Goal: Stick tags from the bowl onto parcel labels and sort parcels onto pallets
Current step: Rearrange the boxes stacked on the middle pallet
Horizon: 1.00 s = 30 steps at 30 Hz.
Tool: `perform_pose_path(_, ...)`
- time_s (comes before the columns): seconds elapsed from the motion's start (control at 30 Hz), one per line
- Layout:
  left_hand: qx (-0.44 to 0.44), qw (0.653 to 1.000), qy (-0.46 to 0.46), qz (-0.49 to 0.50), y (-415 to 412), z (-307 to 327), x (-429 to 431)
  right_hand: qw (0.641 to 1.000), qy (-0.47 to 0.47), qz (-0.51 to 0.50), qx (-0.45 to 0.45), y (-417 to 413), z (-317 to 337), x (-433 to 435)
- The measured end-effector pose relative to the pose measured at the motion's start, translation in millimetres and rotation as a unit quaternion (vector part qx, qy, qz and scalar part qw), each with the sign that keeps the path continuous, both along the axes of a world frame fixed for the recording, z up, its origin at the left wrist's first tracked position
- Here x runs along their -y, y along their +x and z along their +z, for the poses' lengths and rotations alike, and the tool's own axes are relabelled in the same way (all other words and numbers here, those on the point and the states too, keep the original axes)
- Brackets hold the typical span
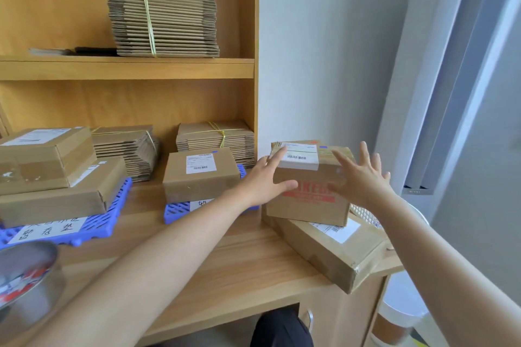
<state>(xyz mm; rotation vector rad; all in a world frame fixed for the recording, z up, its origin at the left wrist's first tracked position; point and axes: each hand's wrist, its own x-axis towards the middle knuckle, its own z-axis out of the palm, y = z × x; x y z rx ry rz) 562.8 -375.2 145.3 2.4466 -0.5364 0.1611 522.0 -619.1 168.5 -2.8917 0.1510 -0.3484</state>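
A cardboard parcel with red print and a white label on top sits on a flatter parcel at the desk's right end. My left hand touches its left side with spread fingers. My right hand is open at its right top corner, fingers straight. A metal bowl with red and blue tags stands at the lower left. Two blue pallets carry parcels: the left pallet holds two stacked parcels, the middle pallet holds one labelled parcel.
Bundles of flat cardboard tied with yellow bands lie on the wooden shelves behind the desk. A white basket stands past the desk's right edge. The grey wall and a window frame are at the right.
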Motion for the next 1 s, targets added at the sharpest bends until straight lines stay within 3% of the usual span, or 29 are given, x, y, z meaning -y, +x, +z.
perform_pose_path(0.13, -0.004, 1.000, -0.010, 0.022, 6, -2, 5, 0.994, 0.100, 0.018, -0.030, 3, -9, 8)
perform_pose_path(0.27, 0.020, 0.998, -0.025, 0.054, 5, -4, 7, 0.986, 0.162, 0.040, 0.017, 15, -12, -2)
perform_pose_path(0.4, 0.071, 0.991, -0.077, 0.084, 13, 10, -14, 0.986, 0.142, 0.061, 0.065, 30, 6, -22)
perform_pose_path(0.6, 0.112, 0.978, -0.077, 0.156, 32, 38, -85, 0.975, 0.149, 0.138, 0.094, 75, 35, -93)
perform_pose_path(1.0, 0.125, 0.951, -0.052, 0.278, 85, 30, -216, 0.952, 0.176, 0.243, 0.066, 184, 24, -240)
